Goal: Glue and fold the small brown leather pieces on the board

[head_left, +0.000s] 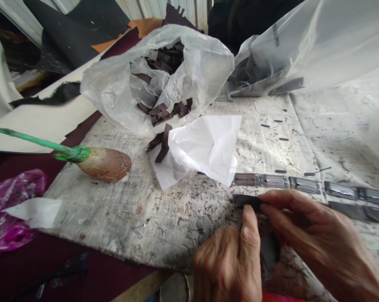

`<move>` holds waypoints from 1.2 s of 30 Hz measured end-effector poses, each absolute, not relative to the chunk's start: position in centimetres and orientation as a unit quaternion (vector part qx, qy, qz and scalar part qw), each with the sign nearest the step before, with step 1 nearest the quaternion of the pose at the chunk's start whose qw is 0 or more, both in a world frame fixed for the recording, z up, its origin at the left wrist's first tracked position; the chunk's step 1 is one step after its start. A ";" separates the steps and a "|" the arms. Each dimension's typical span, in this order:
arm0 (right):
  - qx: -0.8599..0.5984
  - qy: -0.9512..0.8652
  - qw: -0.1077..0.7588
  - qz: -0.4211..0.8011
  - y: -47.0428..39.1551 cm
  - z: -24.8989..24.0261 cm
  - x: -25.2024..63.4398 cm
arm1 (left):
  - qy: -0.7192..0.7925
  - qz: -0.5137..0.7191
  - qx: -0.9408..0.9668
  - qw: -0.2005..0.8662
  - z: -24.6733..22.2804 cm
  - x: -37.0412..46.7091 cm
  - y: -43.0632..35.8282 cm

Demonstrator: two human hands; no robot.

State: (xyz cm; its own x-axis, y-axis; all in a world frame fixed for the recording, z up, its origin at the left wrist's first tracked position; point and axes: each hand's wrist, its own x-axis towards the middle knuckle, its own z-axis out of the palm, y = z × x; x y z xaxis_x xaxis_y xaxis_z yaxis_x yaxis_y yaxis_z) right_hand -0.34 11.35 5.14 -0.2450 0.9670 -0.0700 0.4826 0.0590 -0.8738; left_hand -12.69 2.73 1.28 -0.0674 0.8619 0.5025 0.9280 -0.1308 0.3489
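Observation:
A small dark strip (247,201), leather-like, is at my fingers above the worn cloth-like work surface (114,218). My right hand (315,235) pinches the strip's right end between thumb and fingertips. From below, the index finger of my left hand (230,260) touches the strip. The other left fingers are curled under, and the left thumb is hidden. Another dark piece (269,251) shows between the two hands, partly covered. Just beyond them runs a row of dark rectangular pieces with glossy middles (305,184). Plain dark strips (349,211) lie nearer, beside my right wrist.
A clear plastic bag (114,88) holds dark scraps (167,58). White paper (205,142) lies before it. At left is a brown oval object with a green-wrapped stick (104,163). Purple plastic (16,209) lies far left. Another plastic bag (318,46) stands back right. Thread bits litter the surface.

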 end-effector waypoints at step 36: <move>-0.497 -0.765 0.346 0.218 11.0 4.9 1.3 | -0.614 -0.230 -0.753 0.056 2.4 -14.8 3.6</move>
